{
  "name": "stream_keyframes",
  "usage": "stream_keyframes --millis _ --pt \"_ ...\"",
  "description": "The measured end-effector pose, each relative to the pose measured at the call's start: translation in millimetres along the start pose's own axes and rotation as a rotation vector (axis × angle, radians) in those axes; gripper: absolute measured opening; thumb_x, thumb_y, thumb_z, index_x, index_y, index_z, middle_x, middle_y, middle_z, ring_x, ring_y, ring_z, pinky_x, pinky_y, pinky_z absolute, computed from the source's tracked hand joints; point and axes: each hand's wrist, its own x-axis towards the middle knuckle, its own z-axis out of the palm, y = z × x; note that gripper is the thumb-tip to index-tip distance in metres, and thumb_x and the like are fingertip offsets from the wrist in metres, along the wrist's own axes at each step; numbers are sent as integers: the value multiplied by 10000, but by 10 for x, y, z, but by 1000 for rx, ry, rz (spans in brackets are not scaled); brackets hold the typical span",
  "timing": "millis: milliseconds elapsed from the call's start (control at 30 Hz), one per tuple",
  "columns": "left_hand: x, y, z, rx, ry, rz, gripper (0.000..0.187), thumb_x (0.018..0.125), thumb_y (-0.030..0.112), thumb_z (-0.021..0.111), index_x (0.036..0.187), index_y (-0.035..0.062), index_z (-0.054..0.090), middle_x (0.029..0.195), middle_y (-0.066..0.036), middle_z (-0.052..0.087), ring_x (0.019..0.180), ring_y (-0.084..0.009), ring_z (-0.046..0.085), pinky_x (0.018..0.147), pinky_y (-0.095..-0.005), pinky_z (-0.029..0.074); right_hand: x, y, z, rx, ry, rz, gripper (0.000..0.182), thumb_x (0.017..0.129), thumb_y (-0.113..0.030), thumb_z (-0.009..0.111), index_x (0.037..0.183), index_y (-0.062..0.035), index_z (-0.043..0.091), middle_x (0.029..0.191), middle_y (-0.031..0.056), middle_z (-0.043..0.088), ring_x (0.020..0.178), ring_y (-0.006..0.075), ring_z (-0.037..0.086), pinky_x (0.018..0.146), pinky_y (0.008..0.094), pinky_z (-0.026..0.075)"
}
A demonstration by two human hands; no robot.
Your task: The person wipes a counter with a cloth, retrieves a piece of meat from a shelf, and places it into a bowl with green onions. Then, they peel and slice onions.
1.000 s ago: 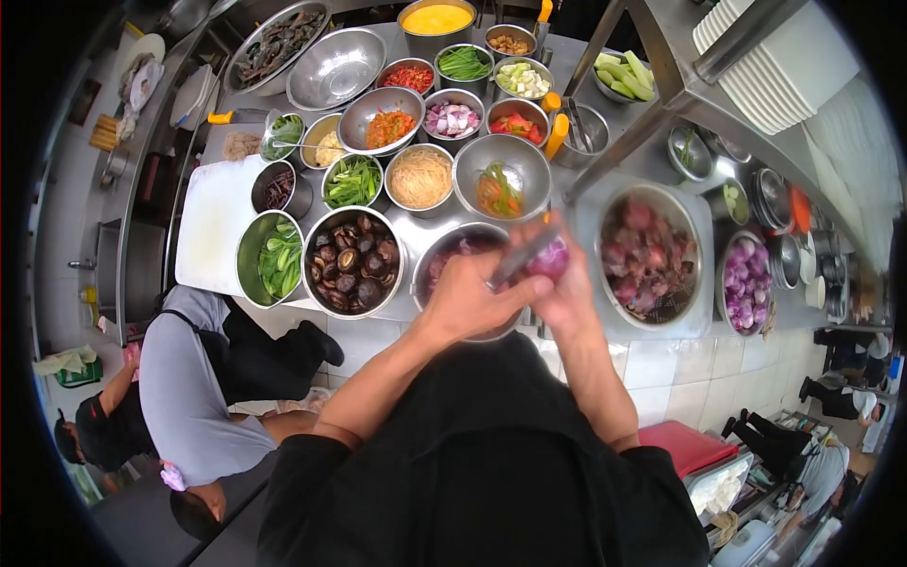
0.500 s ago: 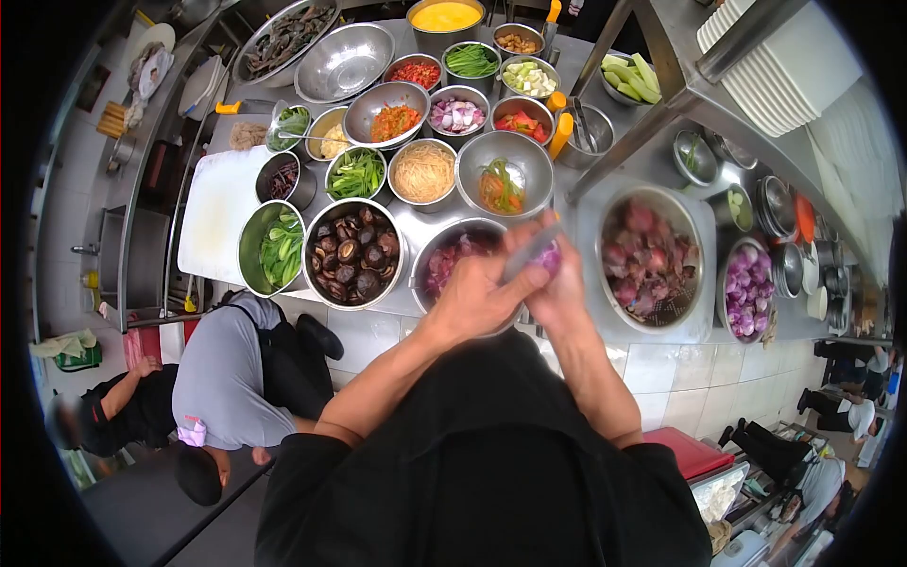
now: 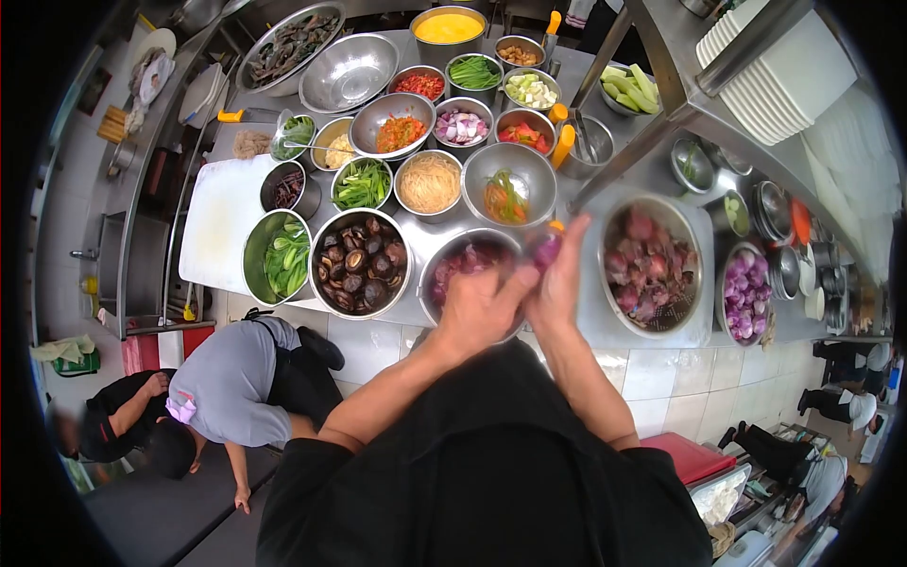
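My left hand (image 3: 479, 304) is closed over the right side of a steel pot (image 3: 427, 293) with peeled red onions (image 3: 468, 265) in it. Half a second ago a knife blade stuck out of this hand; now motion blur and the fingers hide it. Beside it, my right hand (image 3: 559, 288) is closed around a purple-red onion (image 3: 546, 249), its fingers pointing up and away from me. The two hands touch or nearly touch. A small orange piece (image 3: 556, 226) shows just beyond the onion. To the right, a perforated steel colander (image 3: 701, 283) holds unpeeled red onions and loose skins (image 3: 647, 265).
Shiitake mushrooms (image 3: 354, 265) fill a pot on the left, near a white cutting board (image 3: 222, 222). Several bowls of cut vegetables and a noodle bowl (image 3: 430, 184) stand beyond. A metal post (image 3: 619, 156) rises at the right. Peeled onions (image 3: 748, 293) lie farther right. Co-workers (image 3: 236, 378) are at the lower left.
The onion and my right hand have shifted slightly, and the blade has gone from clear view. My view has tilted a little. A co-worker at lower left bends lower, one arm reaching down.
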Motion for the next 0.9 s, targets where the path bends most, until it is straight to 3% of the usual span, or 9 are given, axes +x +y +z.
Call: stream_keyframes --millis 100,300,400,500,533,567,767,900 --pt "-59 -91 40 9 -102 29 390 941 331 636 787 -27 658 557 -58 549 531 -96 482 485 -305 413 -1 -35 43 -139 65 -5 653 903 -742 352 718 -133 498 607 -50 435 531 62 401 480 232 304" --pt "-144 6 -89 111 -211 84 368 934 318 644 803 -25 671 562 -106 580 510 -112 489 481 -315 420 129 -65 -116 -18 -101 136 644 887 -750 363 734 -135 477 612 -24 465 484 95 423 423 256 332" --pt "-92 -72 -155 121 -95 -34 381 929 337 646 815 -26 677 549 -124 561 510 -103 506 481 -323 427 132 -90 58 85 237 100 641 889 -740 370 809 -116 492 640 2 498 483 128 479 406 262 355" --pt "-72 -146 -355 462 -66 -114 507 898 428 650 764 -61 648 572 -214 578 517 -279 610 510 -401 462 127 -63 -128 107 1 149 628 890 -731 383 871 -114 497 663 13 512 499 156 524 403 259 361" --pt "-69 -219 -406 580 -68 -148 533 892 445 649 750 -69 639 580 -235 582 529 -329 627 518 -421 467 125 -65 -127 119 6 164 620 894 -724 389 865 -115 502 662 16 516 499 162 526 402 259 360" --pt "-68 -305 -432 600 -61 -170 525 858 430 677 740 -79 625 618 -278 590 611 -437 619 562 -461 478 117 -70 -123 129 10 182 613 898 -718 395 859 -116 506 660 20 520 499 167 528 401 258 360" --pt "-65 -519 -569 750 -107 -203 396 768 292 760 794 -80 627 690 -304 604 706 -457 633 639 -455 503 135 -103 -162 191 -83 272 534 952 -605 428 799 -105 533 661 45 553 509 169 534 404 253 357" --pt "-11 -300 -555 452 -86 -246 414 780 307 782 867 -77 653 707 -226 647 672 -301 661 643 -379 511 41 -175 20 204 -12 272 477 961 -538 459 785 -105 550 663 50 561 546 162 540 430 250 377"
